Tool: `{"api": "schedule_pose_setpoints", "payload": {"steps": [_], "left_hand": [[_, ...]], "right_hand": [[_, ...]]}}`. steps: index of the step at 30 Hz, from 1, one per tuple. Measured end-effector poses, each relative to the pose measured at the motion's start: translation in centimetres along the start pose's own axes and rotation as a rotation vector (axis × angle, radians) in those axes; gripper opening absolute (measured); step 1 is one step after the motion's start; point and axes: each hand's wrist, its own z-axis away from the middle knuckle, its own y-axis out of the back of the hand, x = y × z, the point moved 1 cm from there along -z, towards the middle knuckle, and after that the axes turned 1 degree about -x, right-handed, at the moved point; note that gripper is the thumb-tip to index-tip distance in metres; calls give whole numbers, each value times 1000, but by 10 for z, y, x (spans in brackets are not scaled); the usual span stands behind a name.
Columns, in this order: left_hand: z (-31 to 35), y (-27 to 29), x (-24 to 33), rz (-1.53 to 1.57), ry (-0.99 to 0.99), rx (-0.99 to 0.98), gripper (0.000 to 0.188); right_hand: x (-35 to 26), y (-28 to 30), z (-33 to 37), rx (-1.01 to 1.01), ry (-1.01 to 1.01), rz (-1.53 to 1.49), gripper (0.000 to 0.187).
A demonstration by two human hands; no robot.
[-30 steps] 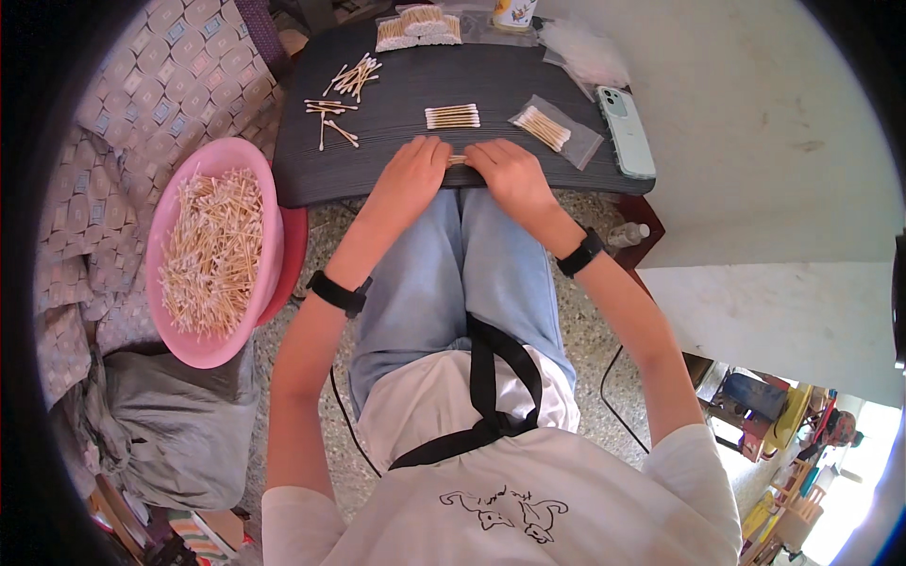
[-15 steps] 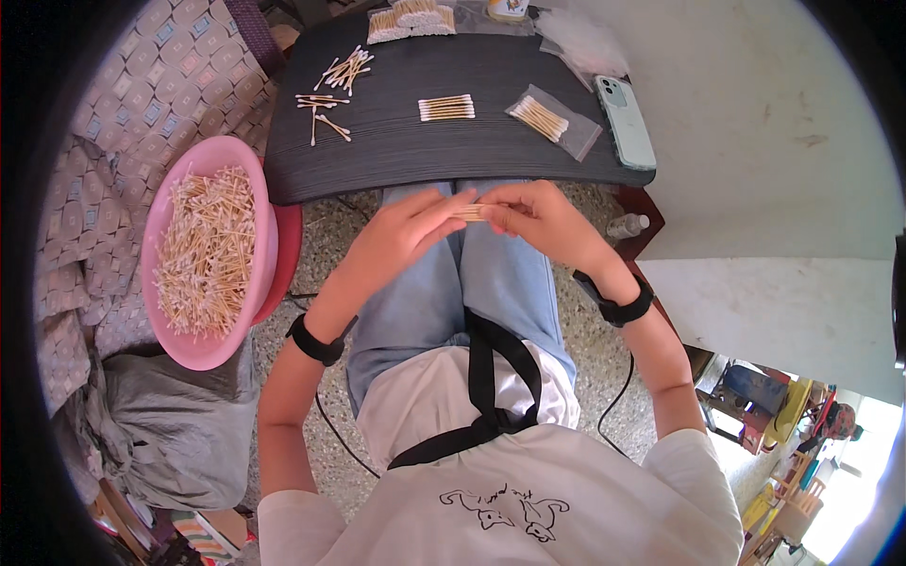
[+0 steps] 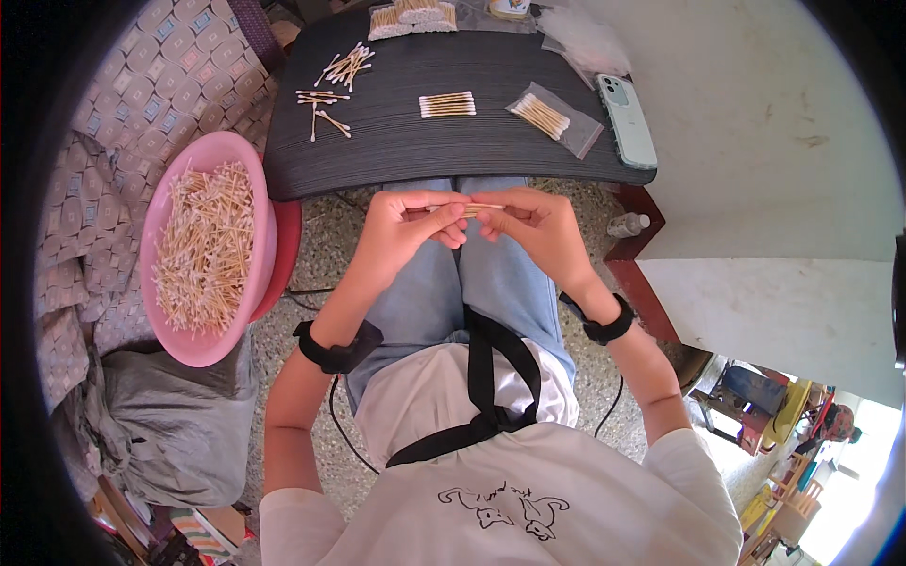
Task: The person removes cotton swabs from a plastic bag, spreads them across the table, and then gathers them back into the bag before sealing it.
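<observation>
A small bunch of cotton swabs (image 3: 482, 208) with wooden sticks is held sideways over my lap, just off the table's near edge. My left hand (image 3: 410, 224) pinches its left end between thumb and fingers. On the right end, my right hand (image 3: 530, 224) is closed in the same way. Fingers cover most of the bunch, so its size is hard to tell. Beyond my hands, a neat row of cotton swabs (image 3: 447, 105) lies on the black table (image 3: 396, 156). To its right is a clear plastic bag (image 3: 582, 135) with swabs inside.
Loose swabs (image 3: 347, 66) lie scattered at the table's left. Packed swab bundles (image 3: 412, 17) and clear plastic bags (image 3: 587, 40) are at the back. A pale phone (image 3: 627, 123) rests on the right edge. At my left stands a pink basin (image 3: 206, 354) full of swabs. A bottle (image 3: 627, 224) is below right.
My left hand has turned, its thumb now showing on the near side of the swabs. Both wrists have shifted slightly, and the bunch stays between my hands.
</observation>
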Motion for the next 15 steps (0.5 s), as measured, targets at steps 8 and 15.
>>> {"api": "schedule_pose_setpoints", "payload": {"steps": [8, 15], "left_hand": [[7, -9, -1, -277, -220, -40, 23], [4, -8, -3, -274, -245, -47, 21]], "right_hand": [[2, 9, 4, -10, -130, -196, 24], [-2, 4, 8, 6, -145, -148, 22]]}}
